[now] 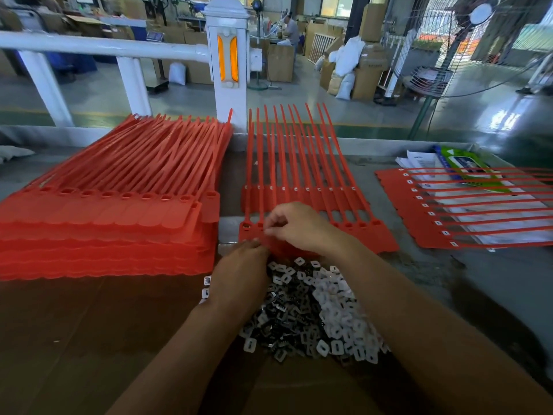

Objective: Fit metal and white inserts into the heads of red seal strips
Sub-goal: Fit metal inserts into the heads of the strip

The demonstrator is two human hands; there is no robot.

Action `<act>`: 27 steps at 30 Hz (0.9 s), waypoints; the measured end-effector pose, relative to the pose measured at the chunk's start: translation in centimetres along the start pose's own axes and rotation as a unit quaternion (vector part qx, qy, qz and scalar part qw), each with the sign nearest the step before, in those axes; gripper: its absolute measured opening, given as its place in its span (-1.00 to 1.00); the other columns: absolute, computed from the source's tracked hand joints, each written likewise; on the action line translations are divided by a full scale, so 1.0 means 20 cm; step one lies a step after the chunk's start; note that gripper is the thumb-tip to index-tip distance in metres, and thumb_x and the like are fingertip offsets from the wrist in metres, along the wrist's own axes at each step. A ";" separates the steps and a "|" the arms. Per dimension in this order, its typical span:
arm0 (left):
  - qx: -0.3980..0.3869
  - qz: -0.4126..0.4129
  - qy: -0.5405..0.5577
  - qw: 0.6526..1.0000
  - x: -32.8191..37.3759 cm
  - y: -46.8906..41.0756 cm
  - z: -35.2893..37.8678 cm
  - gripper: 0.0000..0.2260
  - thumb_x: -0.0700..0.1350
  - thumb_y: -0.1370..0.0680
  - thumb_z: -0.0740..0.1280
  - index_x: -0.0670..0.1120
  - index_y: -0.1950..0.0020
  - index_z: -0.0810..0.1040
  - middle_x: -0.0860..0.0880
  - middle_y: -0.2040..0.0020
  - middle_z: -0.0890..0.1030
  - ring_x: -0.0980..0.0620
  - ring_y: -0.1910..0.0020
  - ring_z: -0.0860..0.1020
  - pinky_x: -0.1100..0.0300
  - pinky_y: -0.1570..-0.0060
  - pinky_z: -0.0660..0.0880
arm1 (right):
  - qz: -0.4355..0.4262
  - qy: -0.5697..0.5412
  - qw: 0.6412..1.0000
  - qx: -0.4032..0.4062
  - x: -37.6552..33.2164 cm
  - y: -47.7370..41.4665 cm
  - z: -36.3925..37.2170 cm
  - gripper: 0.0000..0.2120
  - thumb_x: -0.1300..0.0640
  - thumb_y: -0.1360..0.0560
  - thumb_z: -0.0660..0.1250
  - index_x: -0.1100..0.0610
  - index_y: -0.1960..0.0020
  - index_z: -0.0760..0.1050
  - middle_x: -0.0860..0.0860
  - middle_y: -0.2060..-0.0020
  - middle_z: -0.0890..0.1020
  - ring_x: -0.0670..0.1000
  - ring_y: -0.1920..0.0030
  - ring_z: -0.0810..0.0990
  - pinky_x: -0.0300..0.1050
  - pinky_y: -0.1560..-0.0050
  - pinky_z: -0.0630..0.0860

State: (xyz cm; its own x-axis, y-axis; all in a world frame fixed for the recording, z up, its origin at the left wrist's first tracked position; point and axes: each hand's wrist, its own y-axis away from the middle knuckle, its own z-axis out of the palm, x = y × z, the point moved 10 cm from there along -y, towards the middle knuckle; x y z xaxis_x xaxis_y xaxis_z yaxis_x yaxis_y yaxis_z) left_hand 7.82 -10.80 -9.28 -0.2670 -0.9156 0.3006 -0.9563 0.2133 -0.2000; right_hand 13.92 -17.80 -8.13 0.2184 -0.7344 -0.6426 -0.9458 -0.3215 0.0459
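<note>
With the right sheet point(416, 218) already fitted and the tall left stack point(104, 235) untouched, my right hand point(294, 226) bunches its fingertips, on what I cannot tell, over the near-left heads of the middle sheet point(380, 239), while my left hand point(242, 265) hides its grip beside the insert pile point(314, 310).

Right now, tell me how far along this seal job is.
Done: the right sheet shows white inserts in its heads, and so does the rear sheet. In hand: the left hand and right hand work at the front sheet, whose visible heads are open holes; what they pinch is blurred. Left: the tall stack with empty heads, and a big pile of inserts.
</note>
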 end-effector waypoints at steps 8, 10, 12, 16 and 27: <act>-0.002 -0.023 -0.005 1.000 -0.01 0.00 -0.01 -0.71 -0.22 -0.52 0.18 -0.09 -0.20 0.53 -0.03 -0.25 0.50 0.01 -0.21 0.45 0.15 -0.09 0.41 | -0.027 0.096 0.991 -0.089 0.02 0.29 0.01 -0.89 0.15 -0.41 0.43 0.07 0.06 0.64 -0.18 0.23 0.61 -0.29 0.26 0.51 -0.47 0.25 0.39; -0.005 -0.022 -0.007 1.000 -0.01 0.00 -0.01 -0.70 -0.23 -0.52 0.17 -0.09 -0.21 0.53 -0.03 -0.26 0.49 0.01 -0.22 0.44 0.17 -0.09 0.40 | -0.040 0.129 0.987 -0.086 0.01 0.31 0.03 -0.85 0.15 -0.41 0.43 0.08 0.02 0.64 -0.10 0.11 0.65 -0.22 0.18 0.53 -0.32 0.11 0.48; -0.008 -0.021 -0.008 1.000 0.00 0.00 -0.01 -0.69 -0.23 -0.52 0.16 -0.09 -0.22 0.52 -0.03 -0.27 0.48 0.02 -0.23 0.43 0.20 -0.09 0.38 | -0.041 0.163 0.983 -0.074 0.00 0.31 0.03 -0.79 0.13 -0.41 0.43 0.08 -0.04 0.62 -0.06 0.02 0.64 -0.13 0.06 0.55 -0.21 0.01 0.50; -0.015 -0.023 -0.012 1.000 0.00 0.00 -0.01 -0.69 -0.22 -0.52 0.17 -0.09 -0.23 0.51 -0.03 -0.27 0.48 0.02 -0.24 0.42 0.19 -0.11 0.38 | -0.041 0.208 0.973 -0.085 -0.01 0.31 0.05 -0.72 0.07 -0.42 0.42 0.07 -0.12 0.59 -0.04 -0.06 0.60 -0.05 -0.06 0.54 -0.10 -0.08 0.49; -0.014 -0.029 -0.007 0.999 -0.02 0.00 0.01 -0.72 -0.21 -0.54 0.18 -0.08 -0.22 0.51 -0.03 -0.26 0.48 0.02 -0.24 0.42 0.15 -0.13 0.37 | -0.061 0.159 0.984 -0.058 -0.03 0.33 0.03 -0.85 0.12 -0.42 0.42 0.09 0.02 0.63 -0.07 0.06 0.64 -0.11 0.05 0.57 -0.13 -0.03 0.51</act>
State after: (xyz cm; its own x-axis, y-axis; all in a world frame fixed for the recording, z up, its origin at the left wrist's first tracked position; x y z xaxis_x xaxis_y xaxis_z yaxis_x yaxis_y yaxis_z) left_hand 7.95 -10.54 -9.61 -0.2086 -0.9317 0.2973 -0.9734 0.1684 -0.1552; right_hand 7.40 -19.06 -7.89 0.4109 -0.8298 -0.3777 -0.8779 -0.4718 0.0814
